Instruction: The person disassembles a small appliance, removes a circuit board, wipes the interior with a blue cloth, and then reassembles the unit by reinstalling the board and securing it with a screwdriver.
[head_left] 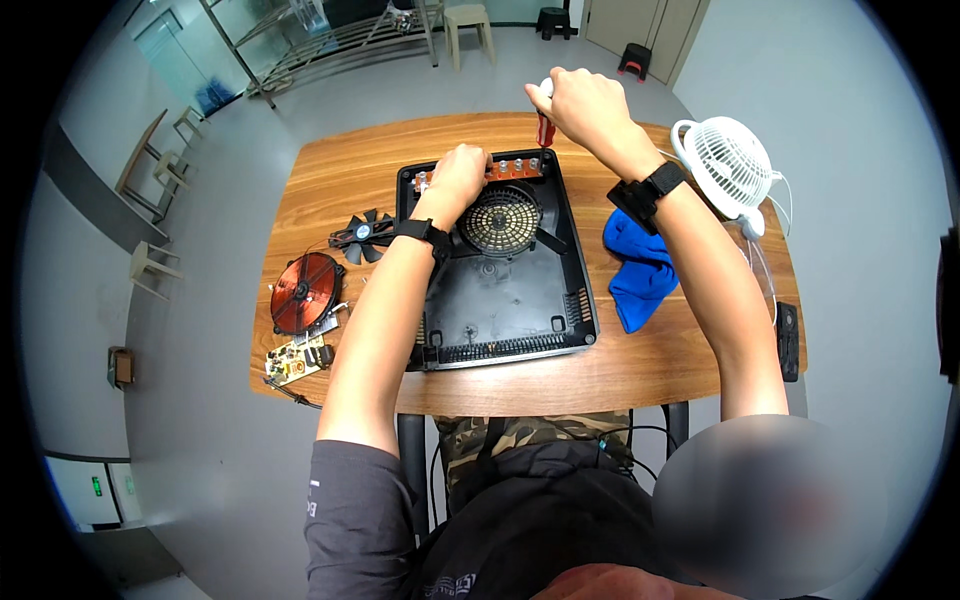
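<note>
A black plastic induction cooker housing (505, 290) lies open on the table in front of me, with a round fan grille (502, 218) in its floor. Along its far inner edge runs a narrow brown circuit board (515, 170) with several small round parts on it. My left hand (460, 178) is closed over the left part of this board, its fingertips partly hidden. In my right hand (592, 103) is a screwdriver (545, 130) with a red and white handle. The screwdriver stands nearly upright, its tip down at the board's right end.
Left of the housing lie a black fan (363, 236), a copper coil (305, 292) and a yellowish circuit board (297, 361). On the right are a blue cloth (638, 270), a white fan (728, 165) with a cord, and a black case (788, 343) at the wooden table's (690, 370) edge.
</note>
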